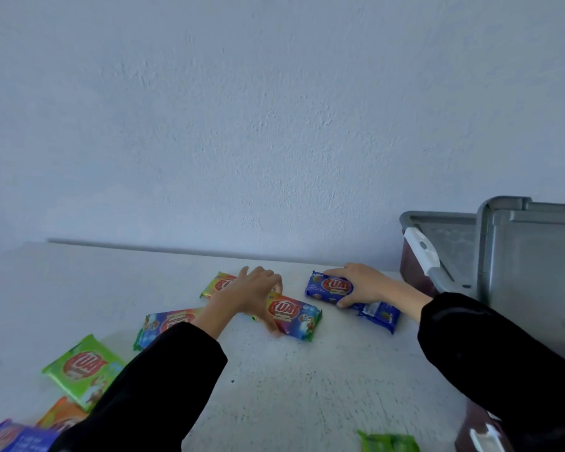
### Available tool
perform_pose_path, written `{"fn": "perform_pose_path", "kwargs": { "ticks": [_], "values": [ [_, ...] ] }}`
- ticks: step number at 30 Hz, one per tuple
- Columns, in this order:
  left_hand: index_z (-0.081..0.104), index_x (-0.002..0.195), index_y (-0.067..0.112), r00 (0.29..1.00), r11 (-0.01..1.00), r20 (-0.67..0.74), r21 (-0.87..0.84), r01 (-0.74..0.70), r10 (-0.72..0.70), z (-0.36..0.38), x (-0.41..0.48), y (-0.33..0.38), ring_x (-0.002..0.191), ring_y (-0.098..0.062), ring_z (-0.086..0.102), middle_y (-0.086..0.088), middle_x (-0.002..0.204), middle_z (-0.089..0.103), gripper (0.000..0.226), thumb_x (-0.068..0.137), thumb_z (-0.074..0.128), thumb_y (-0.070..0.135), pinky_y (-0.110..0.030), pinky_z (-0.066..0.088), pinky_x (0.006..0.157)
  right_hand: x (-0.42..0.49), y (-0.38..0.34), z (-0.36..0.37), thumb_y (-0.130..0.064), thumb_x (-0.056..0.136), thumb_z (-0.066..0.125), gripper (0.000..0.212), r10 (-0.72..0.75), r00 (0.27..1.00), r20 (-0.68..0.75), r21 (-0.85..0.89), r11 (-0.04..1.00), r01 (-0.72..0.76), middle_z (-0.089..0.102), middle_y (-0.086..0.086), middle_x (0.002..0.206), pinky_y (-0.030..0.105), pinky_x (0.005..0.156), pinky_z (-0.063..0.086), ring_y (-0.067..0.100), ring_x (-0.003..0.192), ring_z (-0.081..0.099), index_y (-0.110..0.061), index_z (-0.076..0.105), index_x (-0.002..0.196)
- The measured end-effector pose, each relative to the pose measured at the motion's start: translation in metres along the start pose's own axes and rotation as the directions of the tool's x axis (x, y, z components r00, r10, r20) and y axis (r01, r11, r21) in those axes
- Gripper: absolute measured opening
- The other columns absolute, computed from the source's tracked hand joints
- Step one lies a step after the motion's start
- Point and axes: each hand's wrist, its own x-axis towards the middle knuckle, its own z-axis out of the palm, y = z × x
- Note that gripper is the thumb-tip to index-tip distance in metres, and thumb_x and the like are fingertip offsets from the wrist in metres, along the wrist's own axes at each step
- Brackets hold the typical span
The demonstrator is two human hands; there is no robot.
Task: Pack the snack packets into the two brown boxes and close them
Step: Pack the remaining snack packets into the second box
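Observation:
Several snack packets lie on a white table (291,370). My right hand (362,283) grips a blue packet (328,288) at the far right of the table, fingers over its far edge and thumb at its near edge. A second blue packet (380,316) lies partly under it. My left hand (252,296) hovers with spread fingers over a red and green packet (296,316), blurred, and I cannot tell whether it touches. A yellow-green packet (217,285) lies behind that hand. No brown box is in view.
A grey plastic container with a white latch (419,252) stands at the right against the wall, a grey lid (535,272) leaning beside it. More packets lie near left: blue (167,322), green (82,370), orange (62,419). Another green one (388,443) sits at the bottom edge.

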Motion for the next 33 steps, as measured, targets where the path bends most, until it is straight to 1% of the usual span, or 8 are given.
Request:
{"fn": "perform_pose_path", "kwargs": {
  "ticks": [3, 5, 7, 12, 16, 24, 29, 33],
  "values": [
    [0.036, 0.137, 0.031, 0.996, 0.974, 0.026, -0.212, -0.076, 0.083, -0.001, -0.007, 0.007, 0.130, -0.016, 0.031, 0.005, 0.139, 0.044, 0.085, 0.065, 0.081, 0.039, -0.037, 0.020, 0.109, 0.000, -0.003, 0.002, -0.041, 0.078, 0.068, 0.082, -0.020, 0.999, 0.038, 0.025, 1.000, 0.019, 0.039, 0.011, 0.135, 0.032, 0.099, 0.036, 0.026, 0.123, 0.040, -0.032, 0.022, 0.145],
    [0.036, 0.139, 0.034, 0.993, 0.959, 0.061, -0.269, -0.084, 0.104, 0.002, -0.009, 0.013, 0.130, -0.018, 0.032, 0.004, 0.139, 0.043, 0.083, 0.068, 0.080, 0.033, -0.035, 0.024, 0.106, -0.001, -0.005, 0.004, -0.041, 0.080, 0.067, 0.081, -0.031, 0.997, 0.065, 0.033, 0.999, 0.029, 0.037, 0.010, 0.139, 0.035, 0.102, 0.035, 0.026, 0.126, 0.038, -0.033, 0.020, 0.145],
    [0.040, 0.136, 0.037, 0.991, 0.960, 0.061, -0.262, -0.101, 0.120, 0.006, -0.008, 0.017, 0.127, -0.019, 0.035, 0.004, 0.137, 0.045, 0.077, 0.069, 0.079, 0.032, -0.032, 0.025, 0.102, -0.001, -0.006, 0.007, -0.037, 0.082, 0.065, 0.077, -0.033, 0.998, 0.051, 0.036, 0.999, 0.031, 0.039, 0.010, 0.139, 0.035, 0.101, 0.036, 0.026, 0.125, 0.040, -0.034, 0.021, 0.145],
    [0.050, 0.132, 0.033, 0.992, 0.969, 0.007, -0.217, -0.120, 0.125, 0.004, -0.009, 0.020, 0.120, -0.017, 0.041, 0.003, 0.131, 0.051, 0.069, 0.069, 0.079, 0.035, -0.026, 0.028, 0.098, 0.001, -0.010, 0.006, -0.028, 0.080, 0.068, 0.074, -0.019, 1.000, -0.016, 0.048, 0.999, 0.020, 0.045, 0.011, 0.135, 0.024, 0.082, 0.033, 0.026, 0.120, 0.045, -0.031, 0.030, 0.143],
    [0.051, 0.131, 0.030, 0.992, 0.973, -0.048, -0.196, -0.124, 0.117, 0.001, -0.018, 0.024, 0.116, -0.016, 0.044, 0.002, 0.127, 0.053, 0.066, 0.071, 0.077, 0.037, -0.021, 0.026, 0.091, -0.005, -0.011, -0.008, -0.024, 0.077, 0.071, 0.074, -0.021, 0.996, -0.086, 0.099, 0.995, 0.030, 0.048, 0.011, 0.132, 0.021, 0.077, 0.030, 0.025, 0.116, 0.047, -0.032, 0.035, 0.141],
    [0.056, 0.126, 0.027, 0.965, 0.976, -0.230, -0.143, -0.162, 0.126, -0.045, -0.044, 0.048, 0.098, -0.009, 0.049, 0.002, 0.115, 0.058, 0.066, 0.066, 0.080, 0.039, -0.018, 0.033, 0.084, -0.058, -0.010, -0.054, -0.018, 0.070, 0.077, 0.073, -0.024, 0.948, -0.319, 0.266, 0.957, 0.113, 0.055, 0.008, 0.129, 0.022, 0.079, 0.036, 0.022, 0.111, 0.053, -0.031, 0.045, 0.134],
    [0.056, 0.125, 0.026, 0.941, 0.976, -0.305, -0.106, -0.189, 0.149, -0.070, -0.066, 0.090, 0.097, -0.008, 0.048, 0.001, 0.114, 0.058, 0.065, 0.066, 0.080, 0.038, -0.024, 0.042, 0.088, -0.123, 0.003, -0.083, -0.015, 0.070, 0.077, 0.072, -0.011, 0.939, -0.345, 0.287, 0.951, 0.116, 0.057, 0.004, 0.123, 0.022, 0.074, 0.038, 0.014, 0.095, 0.052, -0.034, 0.046, 0.133],
    [0.059, 0.122, 0.026, 0.914, 0.964, -0.359, -0.113, -0.241, 0.186, -0.081, -0.081, 0.139, 0.098, -0.010, 0.053, 0.002, 0.112, 0.060, 0.063, 0.064, 0.081, 0.038, -0.026, 0.047, 0.087, -0.185, 0.019, -0.095, -0.010, 0.070, 0.076, 0.072, -0.019, 0.937, -0.349, 0.337, 0.931, 0.144, 0.056, 0.004, 0.128, 0.028, 0.081, 0.050, 0.018, 0.104, 0.056, -0.032, 0.047, 0.132]
  ]
}}
